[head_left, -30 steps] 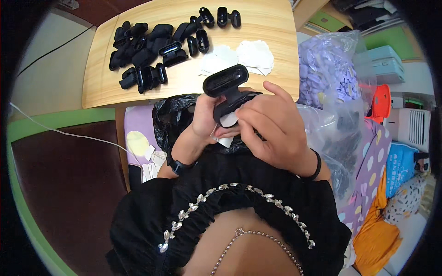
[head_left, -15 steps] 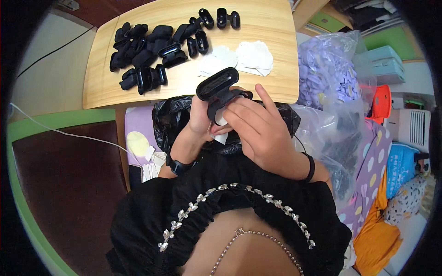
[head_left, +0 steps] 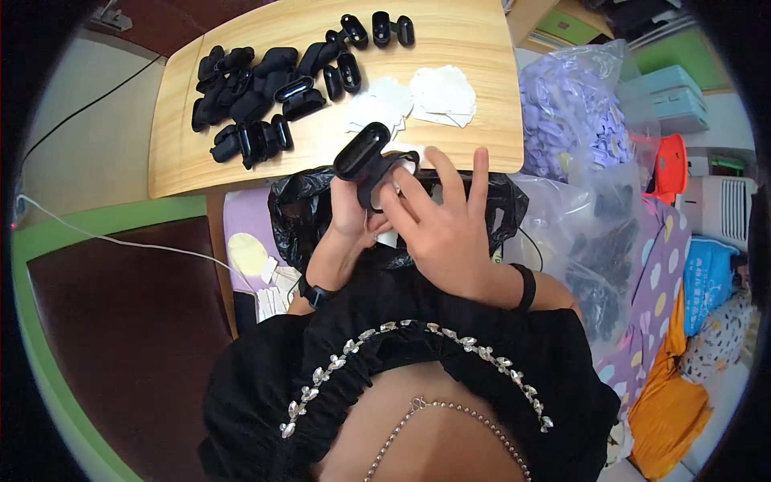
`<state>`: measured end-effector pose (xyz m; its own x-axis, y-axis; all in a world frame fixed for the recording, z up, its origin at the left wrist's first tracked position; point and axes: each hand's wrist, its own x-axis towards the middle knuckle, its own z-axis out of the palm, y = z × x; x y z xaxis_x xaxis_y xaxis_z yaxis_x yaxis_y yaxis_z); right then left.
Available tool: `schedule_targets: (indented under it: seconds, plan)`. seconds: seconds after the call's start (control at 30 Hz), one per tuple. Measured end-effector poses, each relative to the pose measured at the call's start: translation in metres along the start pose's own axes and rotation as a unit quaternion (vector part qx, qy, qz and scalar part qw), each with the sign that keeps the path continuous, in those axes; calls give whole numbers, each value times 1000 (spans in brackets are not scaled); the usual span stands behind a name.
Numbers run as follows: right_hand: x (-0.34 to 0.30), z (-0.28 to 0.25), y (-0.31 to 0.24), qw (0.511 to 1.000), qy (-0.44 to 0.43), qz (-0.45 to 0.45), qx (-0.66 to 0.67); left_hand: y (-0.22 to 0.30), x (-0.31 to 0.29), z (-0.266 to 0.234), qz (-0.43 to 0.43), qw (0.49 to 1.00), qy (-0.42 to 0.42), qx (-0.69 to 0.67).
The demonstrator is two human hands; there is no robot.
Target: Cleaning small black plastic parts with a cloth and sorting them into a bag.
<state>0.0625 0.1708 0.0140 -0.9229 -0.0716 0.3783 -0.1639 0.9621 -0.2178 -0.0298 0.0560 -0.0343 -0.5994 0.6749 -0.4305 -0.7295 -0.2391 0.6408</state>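
My left hand (head_left: 348,210) holds a black hinged earphone case cover (head_left: 363,151) with its lid folded open, just off the table's near edge. The thumb lies along its side; the other fingers are mostly behind it. White material (head_left: 408,166) shows in the lower half. My right hand (head_left: 442,229) is closed on that half with thumb and nearer fingers, while its outer fingers stick out. A white slip (head_left: 387,238) shows below the hands. On the table, several similar black cases (head_left: 257,80) lie in a heap, near two stacks of white cards (head_left: 444,96).
A black plastic bag (head_left: 301,210) lies open under my hands. To the right are a clear bag of lilac pieces (head_left: 572,112) and a clear bag of dark pieces (head_left: 598,257). White strips (head_left: 275,291) lie left of me. A brown chair panel (head_left: 128,321) stands at the left.
My right hand has turned, its fingers spreading wider and its outer fingers lifting off the case. The case has tilted and shifted slightly left. More white shows in its lower half.
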Motion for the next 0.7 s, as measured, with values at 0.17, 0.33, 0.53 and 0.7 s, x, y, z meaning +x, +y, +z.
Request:
schedule_targets:
  seconds: [0.17, 0.33, 0.53, 0.7]
  plan:
    - [-2, 1, 3, 994, -3, 37, 106, 2, 0, -11, -3, 999, -3, -41]
    - [-5, 0, -1, 979, -63, 56, 186, -2, -1, -16, 50, 998, 5, 24]
    - [-18, 22, 8, 955, -158, 8, 249, -1, -8, -54, 219, 880, -2, 421]
    - [-30, 64, 5, 937, -228, -53, 259, 25, -22, -64, 146, 687, 206, 681]
